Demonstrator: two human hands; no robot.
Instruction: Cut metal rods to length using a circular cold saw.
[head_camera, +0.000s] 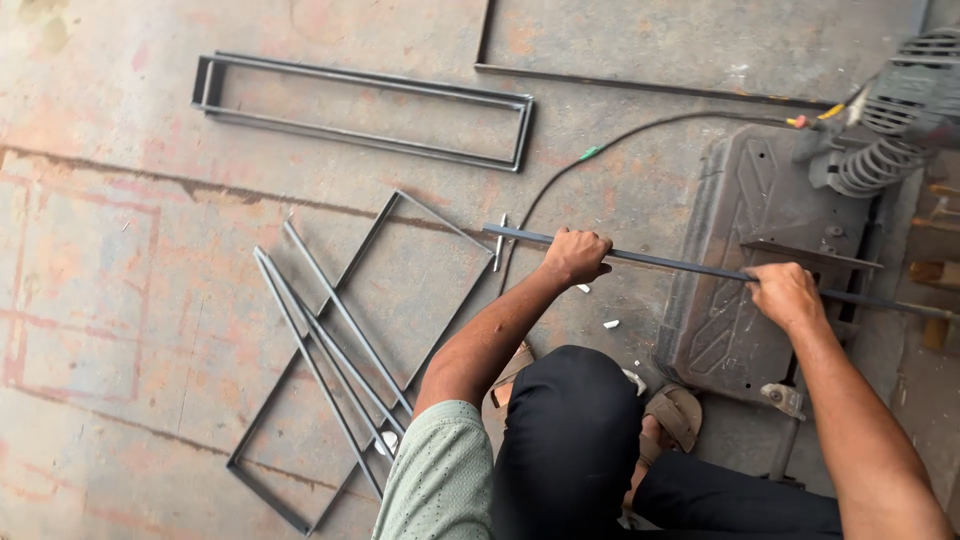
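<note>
A long thin steel bar (680, 266) runs left to right across the middle, held level above the floor and a metal base plate (735, 200). My left hand (577, 255) is closed around the bar near its left end. My right hand (785, 295) grips the same bar farther right, over the base plate's vise-like bracket (810, 255). The bar's right end passes under the machine at the frame's right edge.
A cut-off machine with a spring (885, 150) stands at the upper right. On the concrete floor lie a long rectangular steel frame (360, 110), a tilted frame (350, 350) with loose bars (325, 340) across it, a black cable (560, 185), and my sandalled feet (675, 415).
</note>
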